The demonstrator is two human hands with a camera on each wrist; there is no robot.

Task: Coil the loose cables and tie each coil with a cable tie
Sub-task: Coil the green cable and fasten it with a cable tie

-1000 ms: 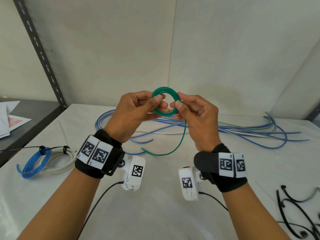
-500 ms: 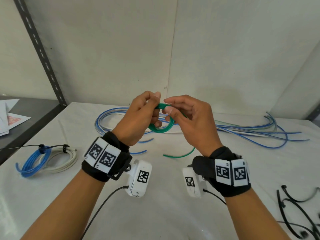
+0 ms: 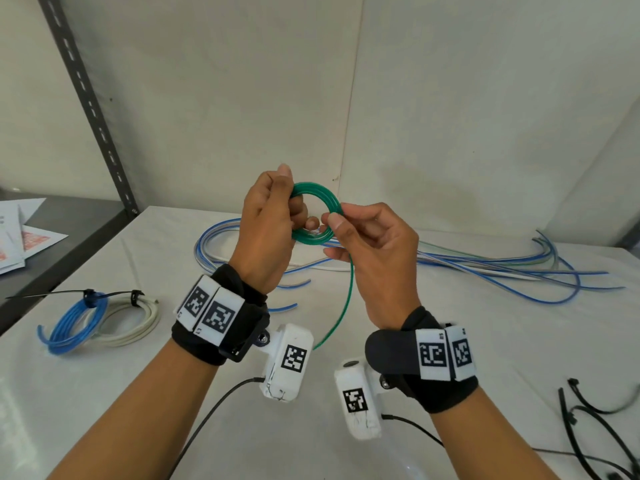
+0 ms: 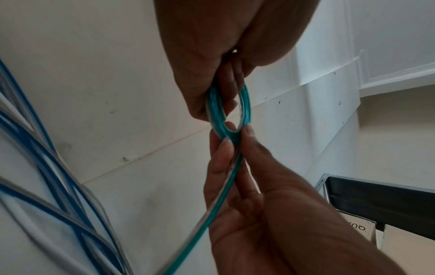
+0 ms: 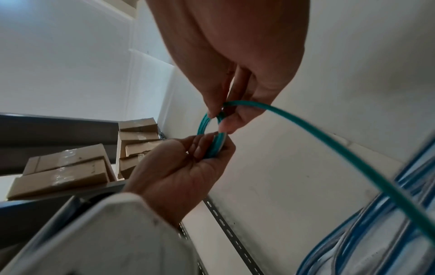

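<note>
A: How far is the task done?

B: Two coils are finished, it seems. A blue coil [image 3: 71,323] and a white coil [image 3: 133,318] are laid on the desk [image 3: 485,341] at the left, and each is closed with a black tie. A third cable, the green cable [image 3: 313,216], is being coiled above the desk. Its ring is pinched by the left hand [image 3: 268,230] on one side and by the right hand [image 3: 372,244] on the other, and a free tail is left hanging down to the desk.

A: What is left?

B: The tail must be wound in and the ring tied. Behind the hands, loose cables [image 3: 485,265] are spread on the desk, not coiled. Spare ties [image 3: 588,427] are lying at the right.

A: Can any writing be read?

B: Only square black-and-white markers are seen on the wrist bands. Printed letters on a box [image 4: 353,230] cannot be read with certainty.
</note>
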